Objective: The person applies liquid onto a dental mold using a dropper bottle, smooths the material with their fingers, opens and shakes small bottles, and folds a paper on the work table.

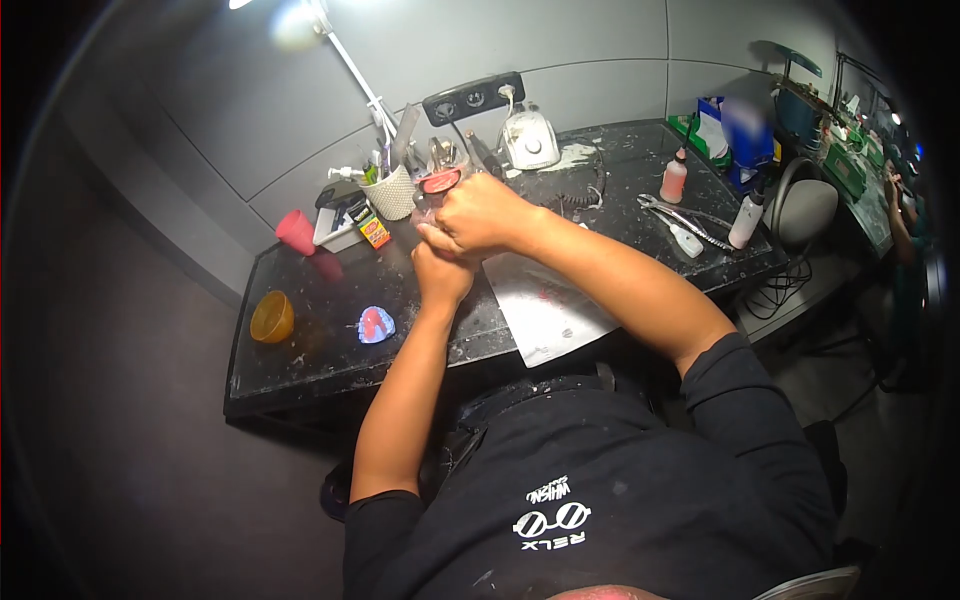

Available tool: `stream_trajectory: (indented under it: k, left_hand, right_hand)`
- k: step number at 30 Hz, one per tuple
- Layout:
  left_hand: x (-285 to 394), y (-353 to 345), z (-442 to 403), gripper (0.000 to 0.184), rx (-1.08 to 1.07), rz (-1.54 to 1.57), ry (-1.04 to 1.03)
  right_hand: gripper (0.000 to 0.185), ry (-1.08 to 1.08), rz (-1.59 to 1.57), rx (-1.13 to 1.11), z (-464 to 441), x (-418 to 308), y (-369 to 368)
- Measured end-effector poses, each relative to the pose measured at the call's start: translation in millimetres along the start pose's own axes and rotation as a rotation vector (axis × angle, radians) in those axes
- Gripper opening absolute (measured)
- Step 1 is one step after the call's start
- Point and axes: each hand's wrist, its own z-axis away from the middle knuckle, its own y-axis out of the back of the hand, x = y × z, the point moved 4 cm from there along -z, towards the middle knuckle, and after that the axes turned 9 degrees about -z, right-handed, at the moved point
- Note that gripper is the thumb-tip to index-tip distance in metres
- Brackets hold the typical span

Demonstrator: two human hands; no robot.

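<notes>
My left hand [442, 276] and my right hand [484, 214] are both closed, pressed together over the black table. The right fist sits above and against the left. At their far side shows a clear and reddish-pink piece [438, 181]; its kind is unclear, and the fingers hide how each hand grips. Nearer to me, left of my left forearm, lies a blue dental model [376, 325] with a pink plate on it. A white sheet [545, 310] with pink specks lies under my right forearm.
On the left stand an orange bowl [272, 317] and pink cup [296, 232]. A tool holder [388, 194], small box [370, 226] and white control unit [530, 138] are at the back. Right are pliers [685, 215], a pink bottle [674, 178] and a clear bottle [746, 220].
</notes>
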Motion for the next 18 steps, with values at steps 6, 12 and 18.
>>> stream_trajectory:
  k: [6,12,18]
  left_hand:
    - [3.0,9.2,-1.7,0.019,0.083,-0.125,-0.047]
    - [16.2,18.9,-0.4,0.024,0.077,-0.032,0.026]
    - [4.1,0.8,1.5,0.013,-0.192,0.243,-0.052]
  right_hand:
    - [0.058,-0.121,0.047,0.208,-2.0,0.3,-14.8]
    - [0.06,-0.116,0.023,0.172,-4.3,-1.1,-3.6]
    - [0.065,0.322,-0.065,0.151,5.4,-6.1,20.3]
